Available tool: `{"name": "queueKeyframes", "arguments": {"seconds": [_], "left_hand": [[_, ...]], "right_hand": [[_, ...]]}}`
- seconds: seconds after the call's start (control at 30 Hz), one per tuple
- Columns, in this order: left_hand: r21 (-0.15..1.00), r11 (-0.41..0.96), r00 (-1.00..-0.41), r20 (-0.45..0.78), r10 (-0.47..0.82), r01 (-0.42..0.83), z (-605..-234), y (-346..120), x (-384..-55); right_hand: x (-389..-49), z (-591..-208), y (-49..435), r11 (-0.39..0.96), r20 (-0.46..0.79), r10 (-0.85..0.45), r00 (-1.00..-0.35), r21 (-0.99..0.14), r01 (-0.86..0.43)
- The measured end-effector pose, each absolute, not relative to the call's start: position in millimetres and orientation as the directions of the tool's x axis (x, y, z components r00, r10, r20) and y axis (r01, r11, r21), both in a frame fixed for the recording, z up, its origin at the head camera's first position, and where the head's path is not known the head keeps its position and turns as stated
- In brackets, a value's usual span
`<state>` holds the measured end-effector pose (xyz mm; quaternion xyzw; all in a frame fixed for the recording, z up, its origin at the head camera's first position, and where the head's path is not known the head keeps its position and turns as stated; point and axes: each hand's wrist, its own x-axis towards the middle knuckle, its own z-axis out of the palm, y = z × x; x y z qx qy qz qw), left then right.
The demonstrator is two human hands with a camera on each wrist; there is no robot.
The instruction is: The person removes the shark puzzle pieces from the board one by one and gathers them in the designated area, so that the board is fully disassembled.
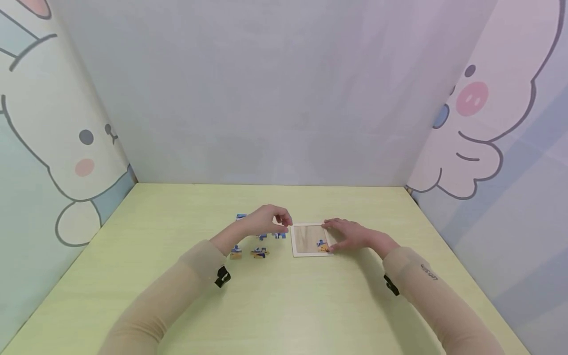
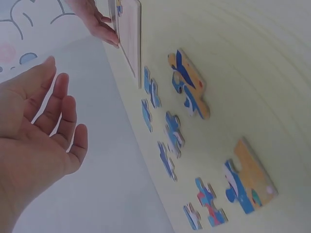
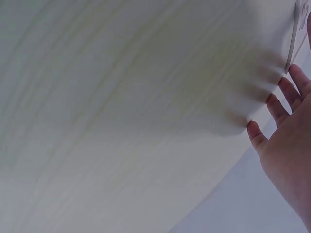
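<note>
My left hand [image 1: 266,220] hovers over the table just left of a square wooden puzzle tray [image 1: 307,255]. Its fingers are loosely bent, and the left wrist view shows nothing in them. Inside the tray, one blue and yellow puzzle piece [image 1: 322,244] sits in the lower right corner. At the tray's right side is my right hand [image 1: 349,234], thumb and fingers spread along that edge. In the right wrist view its fingertips [image 3: 252,127] rest on the tabletop, with the index finger by the tray's corner.
Several loose puzzle pieces lie left of the tray, among them a large orange and blue piece [image 2: 250,177], a joined-looking orange and blue cluster [image 2: 192,82] and a blue and red piece [image 2: 210,201]. Curtains with cartoon animals [image 1: 84,138] enclose the pale yellow table [image 1: 284,305].
</note>
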<state>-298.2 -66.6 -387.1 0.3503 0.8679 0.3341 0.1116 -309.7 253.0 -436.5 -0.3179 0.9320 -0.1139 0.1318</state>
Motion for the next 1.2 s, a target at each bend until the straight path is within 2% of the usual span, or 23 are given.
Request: {"name": "queueKeyframes", "arguments": {"seconds": [0.2,0.53,0.8,0.97,1.2], "left_hand": [[0.670,0.502,-0.727,0.081,0.682,0.546,-393.9,-42.8,-302.2],[0.655,0.477,-0.707,0.126,0.696,0.586,-415.3,-7.7,-305.9],[0.633,0.557,-0.727,0.014,0.686,0.538,-429.2,11.8,-303.7],[0.542,0.642,-0.740,-0.055,0.670,0.542,-437.0,18.2,-299.8],[0.466,0.676,-0.731,-0.086,0.677,0.571,-439.8,19.4,-298.1]], "right_hand": [[-310.5,-434.7,256.2,0.762,-0.175,-0.637,-0.751,-0.287,-0.580],[-308.7,-441.3,258.4,0.767,-0.136,-0.628,-0.766,-0.275,-0.580],[-308.2,-444.7,261.0,0.758,-0.115,-0.633,-0.765,-0.290,-0.584],[-309.3,-445.6,261.5,0.757,-0.118,-0.637,-0.762,-0.288,-0.587],[-307.3,-444.4,260.7,0.763,-0.122,-0.633,-0.764,-0.268,-0.589]]}}
